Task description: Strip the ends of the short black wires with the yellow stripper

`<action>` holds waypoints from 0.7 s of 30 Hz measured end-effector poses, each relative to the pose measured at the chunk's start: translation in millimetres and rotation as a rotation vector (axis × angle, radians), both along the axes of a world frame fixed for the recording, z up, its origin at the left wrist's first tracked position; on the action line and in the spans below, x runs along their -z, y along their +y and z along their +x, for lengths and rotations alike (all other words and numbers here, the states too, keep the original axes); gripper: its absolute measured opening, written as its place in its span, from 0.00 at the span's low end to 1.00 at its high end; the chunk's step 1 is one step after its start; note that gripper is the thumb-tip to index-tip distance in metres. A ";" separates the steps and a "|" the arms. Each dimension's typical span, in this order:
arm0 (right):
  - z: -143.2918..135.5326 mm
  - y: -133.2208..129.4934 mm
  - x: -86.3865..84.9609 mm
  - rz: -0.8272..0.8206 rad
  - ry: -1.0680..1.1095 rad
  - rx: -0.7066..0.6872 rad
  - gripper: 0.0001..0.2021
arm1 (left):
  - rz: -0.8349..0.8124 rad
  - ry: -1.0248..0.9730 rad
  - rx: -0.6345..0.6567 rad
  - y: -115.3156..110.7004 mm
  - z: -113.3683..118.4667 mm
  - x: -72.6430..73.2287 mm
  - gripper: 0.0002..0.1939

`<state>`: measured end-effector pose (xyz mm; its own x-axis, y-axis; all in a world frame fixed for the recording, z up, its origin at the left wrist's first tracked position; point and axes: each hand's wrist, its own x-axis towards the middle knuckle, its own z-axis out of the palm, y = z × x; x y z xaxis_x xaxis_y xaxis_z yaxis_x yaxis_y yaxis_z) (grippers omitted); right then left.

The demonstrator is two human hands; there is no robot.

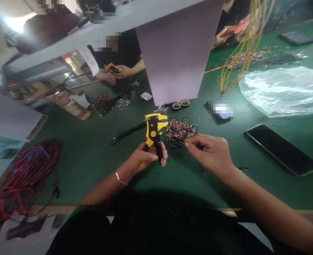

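My left hand (152, 154) is closed around the handles of a yellow and black wire stripper (153, 132), held upright with its jaws toward the right. My right hand (212, 150) pinches the end of what looks like a thin black wire, mostly hidden by the fingers. Just beyond those fingertips lies a pile of short black wires with copper-coloured ends (181, 129). A bundle of longer black wires (129, 132) stretches out to the left of the stripper.
Around the work lie a dark phone (282, 149), a lit phone (221, 109), two tape rolls (181, 105) and a clear plastic bag (286, 90). Red cables (31, 170) are heaped at left near a bottle (72, 106). Behind the divider (180, 56), other people's hands hold tools.
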<state>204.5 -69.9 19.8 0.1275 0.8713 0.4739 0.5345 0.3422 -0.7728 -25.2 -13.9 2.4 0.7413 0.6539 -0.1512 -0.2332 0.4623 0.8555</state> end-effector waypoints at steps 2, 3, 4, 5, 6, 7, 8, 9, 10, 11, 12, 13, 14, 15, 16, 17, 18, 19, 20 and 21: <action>-1.9 -0.9 0.2 0.040 -0.020 0.024 0.09 | -0.035 -0.024 0.032 -0.6 -1.1 -0.3 0.21; -2.6 -1.4 0.2 0.061 -0.028 0.031 0.09 | -0.040 -0.031 0.045 -1.0 -1.5 -0.3 0.21; -3.3 -1.7 0.0 0.078 -0.036 0.036 0.09 | -0.040 -0.036 0.060 -1.5 -1.9 -0.1 0.22; -3.8 -1.9 -0.2 0.091 -0.042 0.042 0.09 | -0.036 -0.042 0.077 -2.0 -2.1 0.0 0.22; -4.4 -2.1 -0.4 0.099 -0.046 0.045 0.09 | -0.029 -0.045 0.096 -2.5 -2.2 0.3 0.23; -5.0 -2.2 -0.6 0.103 -0.048 0.049 0.09 | -0.022 -0.046 0.111 -3.0 -2.1 0.5 0.23; -5.5 -2.2 -0.9 0.105 -0.049 0.051 0.09 | -0.016 -0.046 0.124 -3.5 -1.9 0.7 0.23; -6.1 -2.3 -1.2 0.105 -0.048 0.055 0.09 | -0.010 -0.042 0.134 -4.0 -1.5 1.0 0.23; -6.6 -2.5 -1.5 0.107 -0.047 0.057 0.09 | -0.006 -0.038 0.140 -4.4 -1.0 1.2 0.23; -7.1 -2.7 -1.9 0.111 -0.046 0.058 0.09 | -0.003 -0.034 0.150 -4.7 -0.5 1.3 0.23; -7.5 -3.0 -2.3 0.114 -0.049 0.057 0.10 | 0.000 -0.030 0.161 -5.0 0.1 1.5 0.24; -7.9 -3.5 -2.6 0.118 -0.053 0.053 0.10 | 0.004 -0.027 0.169 -5.3 0.6 1.6 0.24; -8.3 -4.0 -2.9 0.122 -0.060 0.045 0.10 | 0.012 -0.022 0.173 -5.6 0.9 1.8 0.25; -8.7 -4.6 -3.2 0.126 -0.068 0.033 0.10 | 0.022 -0.017 0.173 -5.9 1.1 2.1 0.25; -9.1 -5.2 -3.3 0.129 -0.079 0.022 0.11 | 0.035 -0.010 0.173 -6.2 1.1 2.4 0.26; -9.5 -5.7 -3.4 0.131 -0.091 0.012 0.11 | 0.048 0.001 0.173 -6.6 1.0 2.9 0.26; -10.0 -6.3 -3.3 0.133 -0.106 0.006 0.11 | 0.057 0.011 0.177 -6.9 0.8 3.5 0.27; -10.5 -6.8 -3.2 0.135 -0.123 0.005 0.12 | 0.063 0.017 0.186 -7.3 0.4 4.2 0.27; -11.1 -7.2 -2.9 0.140 -0.140 0.006 0.12 | 0.066 0.022 0.198 -7.8 0.1 5.0 0.27; -11.9 -7.7 -2.5 0.147 -0.156 0.006 0.13 | 0.068 0.024 0.207 -8.3 -0.2 5.8 0.27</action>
<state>192.6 -77.5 22.3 0.0475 0.7908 0.6102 0.6465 0.4413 -0.6224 -25.3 -22.1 -3.4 0.8577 0.4970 -0.1315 -0.1179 0.4392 0.8906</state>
